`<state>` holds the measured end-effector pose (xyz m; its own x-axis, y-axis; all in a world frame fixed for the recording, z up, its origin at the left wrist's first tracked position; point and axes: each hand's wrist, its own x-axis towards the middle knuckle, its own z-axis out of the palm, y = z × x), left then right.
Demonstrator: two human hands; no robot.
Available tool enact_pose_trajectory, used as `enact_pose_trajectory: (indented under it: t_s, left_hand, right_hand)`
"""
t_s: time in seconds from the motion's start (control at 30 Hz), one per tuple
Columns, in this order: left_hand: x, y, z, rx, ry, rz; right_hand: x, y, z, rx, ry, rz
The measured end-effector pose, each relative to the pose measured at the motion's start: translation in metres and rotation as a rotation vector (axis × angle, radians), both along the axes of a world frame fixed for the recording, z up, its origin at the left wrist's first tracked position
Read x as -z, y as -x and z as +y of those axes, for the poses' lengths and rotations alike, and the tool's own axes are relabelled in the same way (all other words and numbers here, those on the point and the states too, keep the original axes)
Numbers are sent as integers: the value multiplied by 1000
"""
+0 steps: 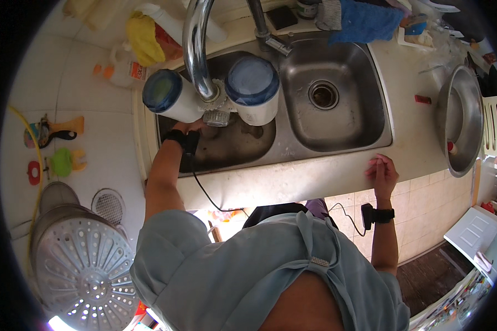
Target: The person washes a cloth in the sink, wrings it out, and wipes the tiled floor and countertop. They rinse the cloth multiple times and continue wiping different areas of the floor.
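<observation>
My left hand [191, 125] reaches over the left sink basin [248, 153], beneath a white, blue-capped canister [172, 93] of a faucet-mounted water filter. That canister covers most of its fingers, so whether they grip anything is hidden. A second white canister with a blue cap [252, 93] stands on the other side of the chrome faucet [196, 49]. Between the two canisters sits a clear, ribbed outlet piece [216, 118]. At the counter's front edge [306, 176], my right hand [382, 173] rests with loosely bent fingers and nothing visible in it.
The right steel basin [335, 124] has a round drain [323, 94]. A large metal bowl [459, 120] stands on the counter at right, near a small red object [423, 99]. Cloths [366, 20] and bottles line the back. A perforated steamer tray [93, 277] is at lower left.
</observation>
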<state>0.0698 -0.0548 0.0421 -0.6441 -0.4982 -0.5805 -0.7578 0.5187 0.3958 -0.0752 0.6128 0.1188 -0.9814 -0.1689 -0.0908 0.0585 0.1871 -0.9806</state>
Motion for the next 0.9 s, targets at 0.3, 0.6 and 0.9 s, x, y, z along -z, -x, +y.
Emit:
enact_pose_trajectory:
  t_s: [0.3,0.6,0.9]
  left_hand:
    - [2,45,112,210,-381,-104]
    - [4,-4,13,-29,55,54]
    - [-75,-6,14,-159,-176,118]
  right_hand:
    - [-2,-1,0,7,-2,15]
    - [-1,-1,1,-25,-38,102]
    - [3,-1,2,-13,-33,74]
